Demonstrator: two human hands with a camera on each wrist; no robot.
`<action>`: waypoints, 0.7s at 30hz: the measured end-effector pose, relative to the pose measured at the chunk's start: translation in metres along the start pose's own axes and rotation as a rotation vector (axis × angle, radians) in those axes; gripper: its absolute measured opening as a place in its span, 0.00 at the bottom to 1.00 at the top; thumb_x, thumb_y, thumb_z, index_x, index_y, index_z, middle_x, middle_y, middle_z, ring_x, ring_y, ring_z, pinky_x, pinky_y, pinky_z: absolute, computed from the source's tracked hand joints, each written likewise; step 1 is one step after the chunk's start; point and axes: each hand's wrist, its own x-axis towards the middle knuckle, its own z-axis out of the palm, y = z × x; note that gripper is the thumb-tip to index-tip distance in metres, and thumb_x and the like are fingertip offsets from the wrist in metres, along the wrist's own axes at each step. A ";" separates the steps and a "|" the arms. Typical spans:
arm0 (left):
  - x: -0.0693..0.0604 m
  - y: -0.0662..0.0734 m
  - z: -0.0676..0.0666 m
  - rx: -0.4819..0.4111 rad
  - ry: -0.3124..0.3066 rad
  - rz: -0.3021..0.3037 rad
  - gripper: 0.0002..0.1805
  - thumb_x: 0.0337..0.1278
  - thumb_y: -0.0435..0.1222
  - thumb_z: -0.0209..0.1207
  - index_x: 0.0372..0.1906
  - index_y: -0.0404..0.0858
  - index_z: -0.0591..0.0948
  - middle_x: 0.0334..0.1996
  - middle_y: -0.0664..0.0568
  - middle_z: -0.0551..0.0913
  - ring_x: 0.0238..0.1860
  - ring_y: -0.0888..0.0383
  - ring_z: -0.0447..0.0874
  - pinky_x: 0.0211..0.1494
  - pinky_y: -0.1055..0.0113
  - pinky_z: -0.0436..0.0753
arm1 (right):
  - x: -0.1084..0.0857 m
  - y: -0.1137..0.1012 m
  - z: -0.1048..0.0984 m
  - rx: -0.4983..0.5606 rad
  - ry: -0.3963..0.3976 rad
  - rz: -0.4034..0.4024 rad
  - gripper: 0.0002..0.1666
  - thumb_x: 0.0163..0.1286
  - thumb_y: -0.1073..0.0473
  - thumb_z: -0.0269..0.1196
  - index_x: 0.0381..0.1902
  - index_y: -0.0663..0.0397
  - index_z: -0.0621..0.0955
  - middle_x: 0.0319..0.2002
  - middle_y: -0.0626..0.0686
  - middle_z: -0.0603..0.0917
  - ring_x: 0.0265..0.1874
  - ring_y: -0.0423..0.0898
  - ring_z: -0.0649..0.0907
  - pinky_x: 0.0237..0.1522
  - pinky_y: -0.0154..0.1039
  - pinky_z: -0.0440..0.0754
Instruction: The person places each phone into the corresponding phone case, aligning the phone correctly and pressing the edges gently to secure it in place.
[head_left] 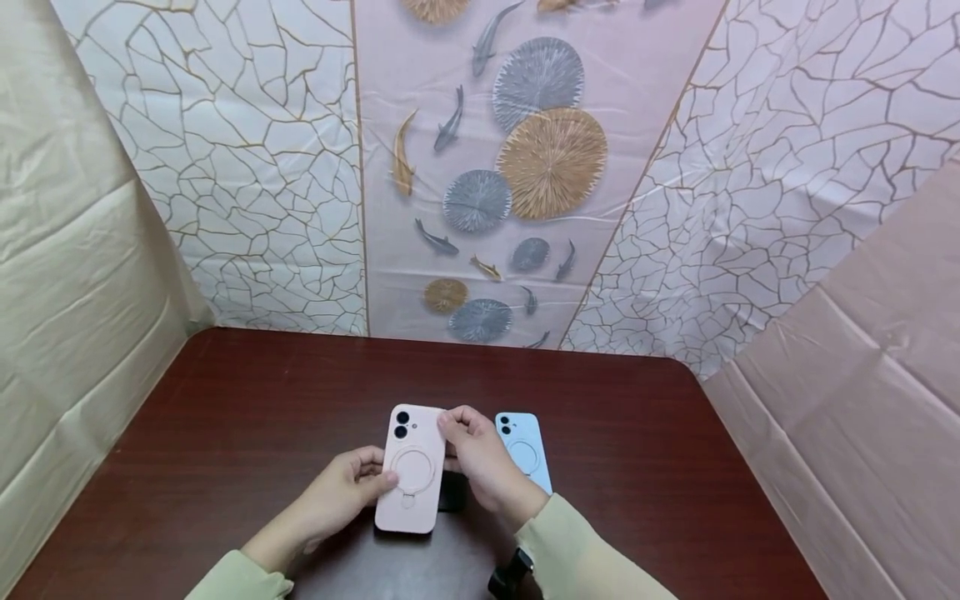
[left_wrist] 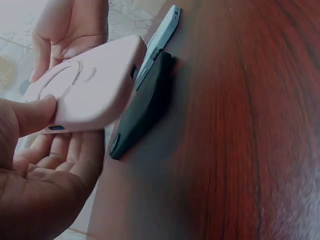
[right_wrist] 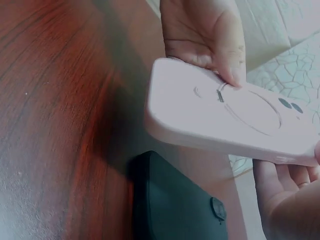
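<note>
A phone in a pink case (head_left: 408, 512) is held above the table, its back turned up. The case has a ring on its back and a camera corner at the top left. My left hand (head_left: 341, 492) grips its left long edge, thumb on the back by the ring and fingers beneath. My right hand (head_left: 483, 462) pinches the upper right corner, its thumb on the back. Below the pink case lies a black phone case (right_wrist: 175, 200), mostly hidden in the head view. A light blue phone case (head_left: 531, 437) with a similar ring lies right of my right hand.
The dark red-brown wooden table (head_left: 637, 467) spreads around the hands. Patterned cloth (head_left: 480, 125) hangs behind its far edge, and beige cloth (head_left: 67, 333) walls the left side. A small black device (head_left: 513, 573) sits at my right wrist.
</note>
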 end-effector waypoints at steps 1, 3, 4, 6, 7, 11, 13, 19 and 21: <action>0.000 0.000 0.001 0.007 -0.003 0.009 0.16 0.63 0.34 0.60 0.48 0.24 0.75 0.40 0.42 0.83 0.42 0.52 0.83 0.44 0.64 0.83 | 0.000 0.000 -0.001 0.005 -0.003 0.009 0.14 0.76 0.51 0.54 0.40 0.59 0.75 0.38 0.54 0.85 0.33 0.45 0.84 0.36 0.41 0.82; -0.001 0.000 0.002 0.006 -0.002 0.019 0.15 0.63 0.34 0.61 0.46 0.25 0.76 0.39 0.42 0.83 0.41 0.52 0.83 0.43 0.64 0.83 | 0.001 0.000 -0.002 0.021 -0.012 0.028 0.14 0.76 0.51 0.54 0.41 0.58 0.75 0.38 0.54 0.84 0.33 0.45 0.84 0.36 0.41 0.82; -0.001 0.001 0.002 0.002 0.004 0.019 0.15 0.63 0.34 0.61 0.46 0.24 0.76 0.38 0.42 0.83 0.41 0.52 0.83 0.43 0.64 0.83 | 0.001 0.000 -0.003 0.028 -0.017 0.037 0.15 0.76 0.51 0.54 0.41 0.58 0.75 0.38 0.54 0.84 0.33 0.45 0.84 0.36 0.41 0.82; 0.000 0.001 0.002 -0.015 0.021 0.019 0.15 0.63 0.33 0.61 0.45 0.24 0.76 0.37 0.43 0.82 0.40 0.53 0.83 0.42 0.64 0.83 | 0.002 -0.001 -0.003 0.036 -0.030 0.046 0.16 0.75 0.50 0.54 0.43 0.58 0.75 0.40 0.55 0.84 0.34 0.45 0.83 0.37 0.41 0.83; 0.000 0.001 0.003 -0.025 0.033 0.016 0.14 0.63 0.32 0.61 0.45 0.23 0.75 0.37 0.43 0.82 0.39 0.54 0.83 0.42 0.64 0.83 | 0.002 -0.002 -0.002 0.038 -0.036 0.046 0.16 0.75 0.49 0.54 0.43 0.59 0.75 0.41 0.55 0.84 0.35 0.46 0.83 0.38 0.42 0.83; 0.001 0.001 0.003 -0.044 0.075 -0.003 0.14 0.62 0.31 0.60 0.45 0.23 0.75 0.36 0.44 0.82 0.38 0.56 0.83 0.41 0.65 0.83 | 0.001 0.000 0.001 0.006 -0.055 0.041 0.20 0.75 0.47 0.53 0.47 0.60 0.76 0.42 0.55 0.83 0.38 0.46 0.83 0.40 0.43 0.83; 0.001 0.001 0.002 -0.046 0.092 -0.009 0.14 0.62 0.31 0.60 0.46 0.23 0.74 0.36 0.44 0.81 0.37 0.56 0.83 0.41 0.65 0.83 | -0.001 0.002 0.004 -0.016 -0.073 0.047 0.22 0.76 0.46 0.52 0.48 0.60 0.76 0.42 0.55 0.83 0.38 0.46 0.83 0.40 0.44 0.83; 0.000 0.007 -0.003 -0.051 0.112 -0.001 0.15 0.62 0.32 0.61 0.45 0.23 0.75 0.35 0.44 0.81 0.37 0.56 0.82 0.42 0.64 0.83 | -0.009 0.011 0.007 -0.012 -0.185 0.114 0.29 0.76 0.42 0.50 0.57 0.62 0.74 0.43 0.57 0.82 0.40 0.49 0.84 0.40 0.48 0.84; 0.000 0.007 -0.004 -0.056 0.088 0.007 0.15 0.63 0.32 0.60 0.46 0.23 0.74 0.36 0.44 0.80 0.38 0.56 0.82 0.43 0.64 0.83 | -0.010 0.014 0.007 0.005 -0.206 0.130 0.31 0.76 0.41 0.49 0.60 0.62 0.72 0.43 0.57 0.82 0.40 0.50 0.84 0.40 0.49 0.84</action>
